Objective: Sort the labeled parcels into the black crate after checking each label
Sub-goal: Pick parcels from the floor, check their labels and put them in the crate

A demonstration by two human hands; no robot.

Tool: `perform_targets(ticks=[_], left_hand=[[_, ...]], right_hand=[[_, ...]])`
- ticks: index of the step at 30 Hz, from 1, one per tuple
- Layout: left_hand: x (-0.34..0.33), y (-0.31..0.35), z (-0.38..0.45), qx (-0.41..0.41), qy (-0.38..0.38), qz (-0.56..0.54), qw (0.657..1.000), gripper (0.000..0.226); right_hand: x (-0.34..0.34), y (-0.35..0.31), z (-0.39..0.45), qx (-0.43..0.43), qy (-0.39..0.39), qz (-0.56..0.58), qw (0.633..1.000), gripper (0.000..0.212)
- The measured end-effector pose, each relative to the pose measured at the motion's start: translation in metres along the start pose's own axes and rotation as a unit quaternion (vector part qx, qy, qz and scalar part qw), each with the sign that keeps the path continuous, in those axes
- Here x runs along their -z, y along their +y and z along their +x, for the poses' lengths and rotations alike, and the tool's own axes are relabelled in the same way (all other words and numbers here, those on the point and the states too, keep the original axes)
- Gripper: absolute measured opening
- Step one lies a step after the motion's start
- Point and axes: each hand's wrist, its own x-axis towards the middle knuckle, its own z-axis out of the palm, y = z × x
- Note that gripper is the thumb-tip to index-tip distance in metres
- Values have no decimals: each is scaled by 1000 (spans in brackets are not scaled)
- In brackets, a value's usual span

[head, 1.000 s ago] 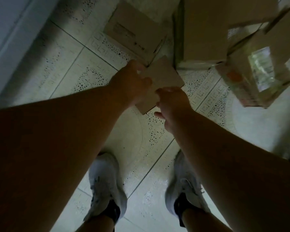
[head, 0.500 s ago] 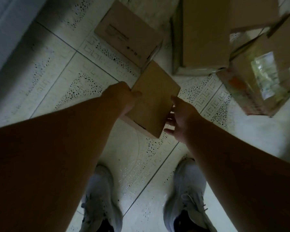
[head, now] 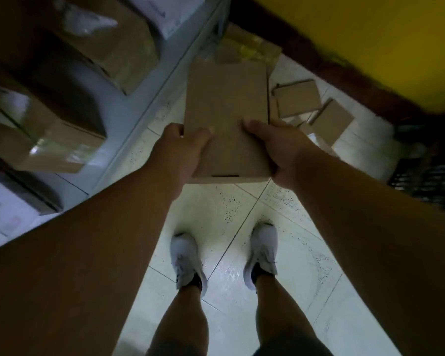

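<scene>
feet: white shoes [head: 188, 260] standing on tiled floor [head: 231, 209] | left hand [head: 183, 150] gripping flat cardboard parcel [head: 226, 116] at its near-left edge, thumb on top | right hand [head: 278, 147] gripping near-right edge | parcel being held above floor | black crate [head: 432, 176] sitting at right | small boxes [head: 314, 109] lying beyond

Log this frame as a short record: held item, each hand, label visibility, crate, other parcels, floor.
held item: flat cardboard parcel, carried above the floor
left hand: grips the parcel's near left edge, thumb on top
right hand: grips the near right edge, thumb on top
label: none visible on the upward face
crate: black, at far right, partly out of view; contents not discernible
other parcels: two small boxes on the floor by the wall; larger boxes on shelving at left
floor: pale tile
</scene>
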Motion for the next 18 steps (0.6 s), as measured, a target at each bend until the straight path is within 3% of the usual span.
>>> perform_targets(ticks=[3, 6, 8, 11, 14, 18], left_hand=[[36, 52, -57, -49, 18, 32, 998, 58], [66, 117, -118, -132, 18, 45, 990, 53], [84, 158, -162, -155, 10, -20, 988, 44], [118, 201, -216, -148, -47, -167, 974, 48], [161, 230, -252, -150, -82, -257, 951, 40], [208, 252, -287, -160, -122, -327, 923, 45]], right_hand=[[-6, -54, -75, 56, -20, -27, 998, 36], [-23, -106, -158, 133, -25, -82, 987, 43], [-40, -132, -211, 193, -54, -94, 975, 56], [-66, -157, -274, 246, -95, -102, 959, 63], [-91, -173, -317, 316, -56, -149, 935, 71], [-117, -180, -356, 407, -47, -142, 901, 46]])
